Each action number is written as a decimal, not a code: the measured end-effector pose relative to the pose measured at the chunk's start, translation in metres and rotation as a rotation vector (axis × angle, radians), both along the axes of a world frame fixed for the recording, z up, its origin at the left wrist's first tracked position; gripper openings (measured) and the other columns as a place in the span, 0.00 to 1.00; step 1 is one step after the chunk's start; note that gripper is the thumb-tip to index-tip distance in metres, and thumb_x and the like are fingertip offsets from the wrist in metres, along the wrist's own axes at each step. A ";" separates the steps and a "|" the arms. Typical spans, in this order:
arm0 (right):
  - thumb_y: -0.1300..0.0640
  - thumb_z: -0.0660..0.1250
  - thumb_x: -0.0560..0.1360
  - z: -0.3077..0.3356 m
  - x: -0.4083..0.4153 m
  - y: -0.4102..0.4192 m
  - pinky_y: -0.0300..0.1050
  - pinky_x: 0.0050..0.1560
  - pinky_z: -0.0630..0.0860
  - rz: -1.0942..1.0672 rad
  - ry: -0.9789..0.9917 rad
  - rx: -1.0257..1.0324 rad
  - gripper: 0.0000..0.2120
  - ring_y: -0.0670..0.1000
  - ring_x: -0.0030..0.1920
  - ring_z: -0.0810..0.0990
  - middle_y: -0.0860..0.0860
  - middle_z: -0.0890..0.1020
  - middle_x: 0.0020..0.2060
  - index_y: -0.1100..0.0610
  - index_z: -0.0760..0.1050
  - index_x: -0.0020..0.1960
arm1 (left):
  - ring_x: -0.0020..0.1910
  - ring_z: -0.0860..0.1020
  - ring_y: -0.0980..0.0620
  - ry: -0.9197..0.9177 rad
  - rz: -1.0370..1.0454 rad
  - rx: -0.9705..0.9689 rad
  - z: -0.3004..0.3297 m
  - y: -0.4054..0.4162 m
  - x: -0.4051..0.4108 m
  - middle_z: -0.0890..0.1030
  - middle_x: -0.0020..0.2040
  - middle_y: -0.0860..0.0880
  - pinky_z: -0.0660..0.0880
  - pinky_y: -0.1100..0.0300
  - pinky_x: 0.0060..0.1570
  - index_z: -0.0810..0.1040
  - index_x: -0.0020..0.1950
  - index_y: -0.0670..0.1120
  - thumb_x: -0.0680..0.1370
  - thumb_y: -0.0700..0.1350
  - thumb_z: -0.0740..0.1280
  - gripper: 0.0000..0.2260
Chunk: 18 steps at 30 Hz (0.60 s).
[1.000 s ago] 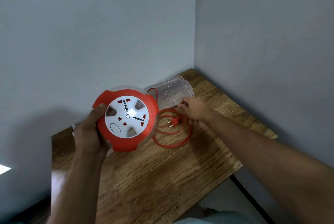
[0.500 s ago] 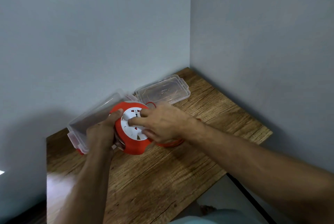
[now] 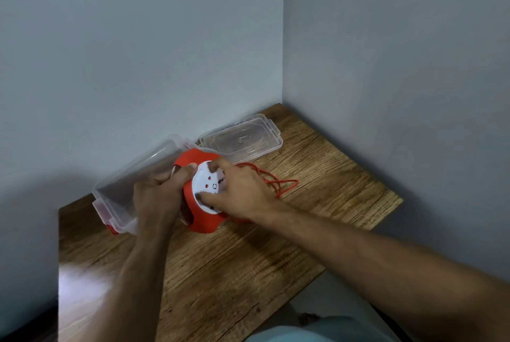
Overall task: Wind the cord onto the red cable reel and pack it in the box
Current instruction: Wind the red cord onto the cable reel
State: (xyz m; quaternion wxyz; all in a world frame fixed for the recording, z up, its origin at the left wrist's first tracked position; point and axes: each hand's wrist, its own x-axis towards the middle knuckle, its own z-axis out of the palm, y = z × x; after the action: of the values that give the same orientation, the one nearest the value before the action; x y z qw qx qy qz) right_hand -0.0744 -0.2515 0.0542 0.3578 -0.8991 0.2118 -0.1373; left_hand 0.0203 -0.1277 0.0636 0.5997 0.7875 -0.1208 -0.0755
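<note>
The red cable reel [image 3: 205, 220] with its white socket face [image 3: 205, 183] stands tilted on the wooden table [image 3: 248, 267]. My left hand [image 3: 158, 195] grips its red rim from the left. My right hand [image 3: 242, 190] lies over the white face, fingers spread on it. Loose red cord [image 3: 278, 181] trails in loops on the table to the right of the reel. The clear plastic box [image 3: 124, 181] lies behind the reel against the wall, with red clips at its near end.
The clear box lid [image 3: 242, 139] rests flat near the wall corner. Grey walls close the table's far sides. The table's front edge drops to the floor at the lower right.
The reel came down from the air to the table. My right hand left the cord loops and moved onto the white face; the cord loops now lie stretched out to the right.
</note>
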 end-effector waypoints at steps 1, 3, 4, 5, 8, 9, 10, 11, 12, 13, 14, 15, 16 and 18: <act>0.38 0.72 0.69 0.001 0.002 0.007 0.43 0.38 0.78 -0.122 -0.004 0.317 0.26 0.49 0.40 0.82 0.50 0.83 0.45 0.51 0.72 0.60 | 0.32 0.84 0.38 -0.068 -0.027 0.005 -0.002 -0.001 -0.002 0.84 0.26 0.48 0.81 0.45 0.34 0.85 0.32 0.47 0.71 0.56 0.77 0.14; 0.40 0.70 0.73 0.005 0.007 0.019 0.38 0.26 0.72 -0.340 0.037 1.002 0.20 0.44 0.25 0.75 0.51 0.83 0.37 0.56 0.75 0.53 | 0.29 0.83 0.45 -0.237 -0.082 0.040 -0.004 0.000 -0.007 0.83 0.27 0.50 0.80 0.48 0.33 0.83 0.31 0.45 0.73 0.53 0.77 0.15; 0.42 0.69 0.75 0.006 0.009 0.023 0.36 0.23 0.70 -0.403 0.056 1.214 0.19 0.44 0.20 0.71 0.54 0.83 0.35 0.57 0.76 0.53 | 0.28 0.81 0.51 -0.304 -0.102 0.054 -0.002 0.000 -0.009 0.81 0.25 0.52 0.77 0.52 0.32 0.82 0.30 0.45 0.74 0.52 0.77 0.16; 0.44 0.67 0.77 0.006 0.008 0.024 0.36 0.21 0.69 -0.415 0.049 1.310 0.17 0.44 0.18 0.68 0.55 0.84 0.35 0.58 0.76 0.53 | 0.27 0.79 0.54 -0.329 -0.100 0.059 -0.001 0.000 -0.008 0.80 0.25 0.53 0.75 0.55 0.32 0.81 0.30 0.45 0.74 0.51 0.77 0.16; 0.52 0.66 0.79 0.003 -0.002 0.013 0.37 0.23 0.69 -0.222 0.027 0.991 0.07 0.46 0.19 0.70 0.54 0.87 0.40 0.55 0.74 0.52 | 0.30 0.83 0.53 -0.200 -0.010 0.023 0.004 0.005 -0.001 0.85 0.31 0.56 0.81 0.50 0.38 0.84 0.31 0.49 0.73 0.53 0.77 0.13; 0.52 0.67 0.78 0.000 -0.007 0.004 0.38 0.26 0.72 -0.147 0.022 0.638 0.07 0.47 0.24 0.75 0.53 0.87 0.42 0.53 0.74 0.53 | 0.32 0.84 0.51 -0.138 0.011 0.021 0.005 0.007 0.001 0.84 0.30 0.59 0.84 0.47 0.41 0.84 0.30 0.53 0.73 0.54 0.77 0.13; 0.51 0.67 0.76 -0.005 -0.012 -0.007 0.41 0.33 0.77 -0.076 0.002 0.233 0.10 0.49 0.32 0.80 0.52 0.86 0.46 0.49 0.74 0.57 | 0.34 0.85 0.51 -0.078 0.022 0.025 0.007 0.007 0.002 0.84 0.28 0.61 0.84 0.45 0.44 0.84 0.29 0.55 0.73 0.55 0.77 0.13; 0.51 0.67 0.76 -0.010 -0.015 -0.018 0.46 0.39 0.80 0.033 -0.039 -0.136 0.14 0.52 0.39 0.82 0.51 0.84 0.51 0.46 0.72 0.61 | 0.35 0.85 0.52 -0.027 0.018 0.023 0.009 0.007 0.002 0.83 0.27 0.61 0.84 0.45 0.47 0.84 0.27 0.58 0.73 0.55 0.77 0.14; 0.50 0.68 0.75 -0.014 -0.017 -0.027 0.52 0.40 0.81 0.194 -0.089 -0.422 0.19 0.56 0.43 0.83 0.52 0.82 0.57 0.44 0.70 0.65 | 0.35 0.85 0.52 0.021 0.006 0.014 0.010 0.007 0.003 0.83 0.27 0.61 0.84 0.45 0.48 0.84 0.26 0.61 0.74 0.54 0.77 0.15; 0.50 0.68 0.75 -0.017 -0.019 -0.034 0.54 0.37 0.81 0.386 -0.128 -0.635 0.22 0.59 0.43 0.83 0.55 0.78 0.62 0.43 0.68 0.68 | 0.36 0.85 0.50 0.069 -0.009 0.004 0.012 0.007 0.003 0.84 0.27 0.60 0.84 0.45 0.49 0.84 0.26 0.63 0.73 0.53 0.77 0.15; 0.50 0.68 0.76 -0.018 -0.019 -0.041 0.53 0.31 0.81 0.562 -0.140 -0.779 0.25 0.60 0.41 0.82 0.58 0.74 0.66 0.41 0.66 0.71 | 0.37 0.86 0.47 0.115 -0.018 0.006 0.012 0.007 0.004 0.85 0.28 0.58 0.84 0.43 0.50 0.84 0.26 0.63 0.73 0.52 0.78 0.15; 0.50 0.67 0.78 -0.016 -0.019 -0.047 0.52 0.28 0.79 0.680 -0.130 -0.858 0.26 0.61 0.39 0.82 0.60 0.70 0.69 0.40 0.63 0.73 | 0.39 0.87 0.43 0.156 -0.023 0.021 0.012 0.008 0.007 0.86 0.30 0.55 0.84 0.40 0.51 0.86 0.28 0.61 0.71 0.52 0.79 0.12; 0.50 0.65 0.79 -0.014 -0.018 -0.051 0.51 0.26 0.79 0.745 -0.102 -0.897 0.27 0.61 0.39 0.82 0.61 0.66 0.72 0.38 0.59 0.74 | 0.41 0.87 0.41 0.187 -0.037 0.047 0.013 0.009 0.009 0.88 0.32 0.52 0.83 0.37 0.52 0.87 0.29 0.58 0.70 0.51 0.79 0.10; 0.48 0.59 0.79 -0.009 -0.013 -0.054 0.51 0.27 0.79 0.812 -0.051 -0.939 0.27 0.60 0.38 0.81 0.61 0.61 0.75 0.35 0.54 0.75 | 0.42 0.88 0.39 0.223 -0.084 0.107 0.016 0.010 0.011 0.89 0.36 0.47 0.83 0.35 0.53 0.88 0.31 0.50 0.70 0.50 0.80 0.08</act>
State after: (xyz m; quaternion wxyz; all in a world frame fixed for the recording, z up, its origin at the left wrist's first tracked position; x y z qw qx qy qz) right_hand -0.0871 -0.3060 0.0455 -0.0474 -0.9657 -0.2389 -0.0904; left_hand 0.0312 -0.1180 0.0800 0.5627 0.7994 -0.0819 -0.1941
